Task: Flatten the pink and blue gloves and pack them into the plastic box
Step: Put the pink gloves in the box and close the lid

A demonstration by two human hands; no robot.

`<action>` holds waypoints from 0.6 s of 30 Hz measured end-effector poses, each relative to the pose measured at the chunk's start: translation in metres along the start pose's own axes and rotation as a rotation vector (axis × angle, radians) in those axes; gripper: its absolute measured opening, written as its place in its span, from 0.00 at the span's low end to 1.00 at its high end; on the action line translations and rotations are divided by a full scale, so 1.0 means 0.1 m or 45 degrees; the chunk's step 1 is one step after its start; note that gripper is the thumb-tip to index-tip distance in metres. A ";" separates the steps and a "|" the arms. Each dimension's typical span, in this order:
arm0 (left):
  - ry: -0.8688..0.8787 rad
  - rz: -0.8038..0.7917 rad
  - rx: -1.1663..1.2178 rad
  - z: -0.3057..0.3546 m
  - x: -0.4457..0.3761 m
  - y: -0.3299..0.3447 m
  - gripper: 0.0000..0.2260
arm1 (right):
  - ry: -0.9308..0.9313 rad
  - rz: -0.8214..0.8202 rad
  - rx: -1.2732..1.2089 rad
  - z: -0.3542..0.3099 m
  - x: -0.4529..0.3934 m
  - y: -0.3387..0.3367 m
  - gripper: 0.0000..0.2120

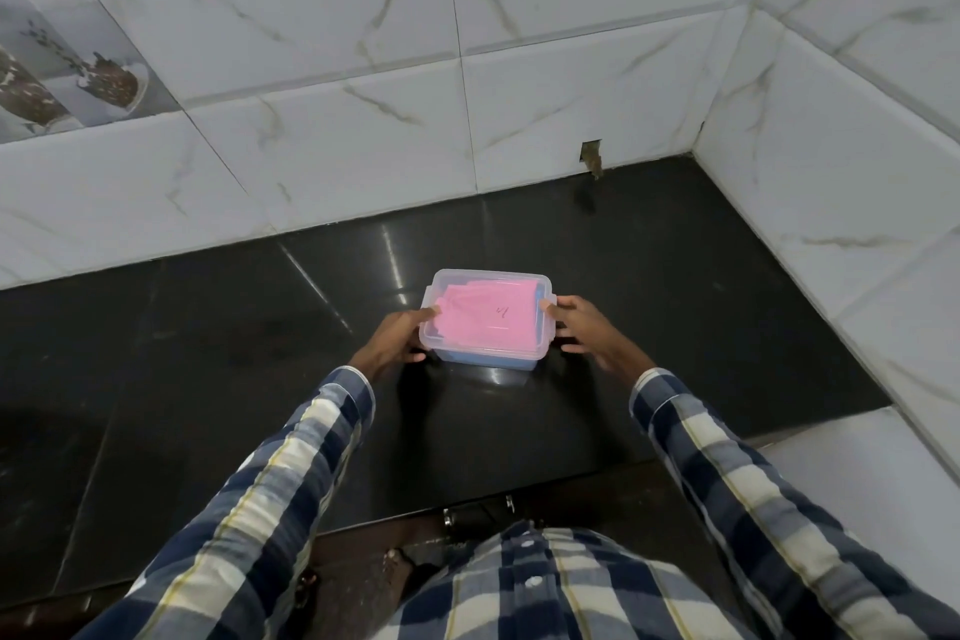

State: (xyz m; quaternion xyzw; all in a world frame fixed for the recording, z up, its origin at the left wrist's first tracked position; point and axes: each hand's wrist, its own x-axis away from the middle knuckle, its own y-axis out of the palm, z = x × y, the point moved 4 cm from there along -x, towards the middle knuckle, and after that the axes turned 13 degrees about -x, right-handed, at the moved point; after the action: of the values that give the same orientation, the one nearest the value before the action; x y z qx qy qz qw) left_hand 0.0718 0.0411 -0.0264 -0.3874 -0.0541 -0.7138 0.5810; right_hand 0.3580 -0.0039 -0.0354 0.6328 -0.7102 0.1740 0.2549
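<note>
A clear plastic box (540,327) with its lid on stands on the dark countertop in the middle of the view. Through the lid I see a flat pink glove (483,314) on top, and blue glove (491,361) shows through the front wall beneath it. My left hand (397,335) grips the box's left end, thumb on the lid's edge and fingers on the side. My right hand (582,322) touches the right end with thumb on the lid's rim, its other fingers spread beside the wall.
The black polished countertop (649,327) meets white marble-look tiled walls at the back and on the right. A small chipped hole (591,156) is in the back wall near the corner. My checked sleeves cross the counter's front edge.
</note>
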 end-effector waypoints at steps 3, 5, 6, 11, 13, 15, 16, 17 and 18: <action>-0.008 -0.022 0.017 -0.01 -0.01 0.00 0.14 | 0.091 -0.041 0.032 -0.06 -0.05 -0.06 0.28; -0.010 -0.030 0.028 -0.01 -0.01 0.00 0.14 | 0.101 -0.033 0.033 -0.09 -0.07 -0.05 0.27; -0.008 -0.023 0.024 -0.02 -0.01 0.00 0.13 | 0.093 -0.019 0.038 -0.11 -0.08 -0.04 0.27; 0.172 0.168 -0.151 0.06 -0.02 -0.07 0.16 | -0.077 0.110 0.206 -0.23 -0.12 -0.02 0.19; 0.270 0.352 -0.426 0.15 0.02 -0.11 0.17 | -0.201 0.224 0.509 -0.28 -0.10 0.02 0.17; 0.312 0.502 -0.693 0.23 0.09 -0.12 0.19 | -0.281 0.353 0.853 -0.34 -0.06 0.06 0.16; 0.321 0.554 -0.761 0.26 0.13 -0.11 0.20 | -0.308 0.397 0.984 -0.36 -0.04 0.10 0.17; 0.333 0.596 -0.802 0.28 0.16 -0.10 0.21 | -0.333 0.426 1.095 -0.39 -0.03 0.13 0.17; 0.348 0.634 -0.837 0.29 0.19 -0.09 0.22 | -0.359 0.446 1.205 -0.42 -0.02 0.18 0.16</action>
State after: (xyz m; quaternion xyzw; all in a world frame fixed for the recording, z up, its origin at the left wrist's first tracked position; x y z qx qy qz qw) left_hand 0.0777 0.0449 0.0090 -0.4549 0.3486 -0.5758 0.5831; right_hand 0.3469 0.0244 -0.0012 0.5678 -0.6764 0.4290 -0.1898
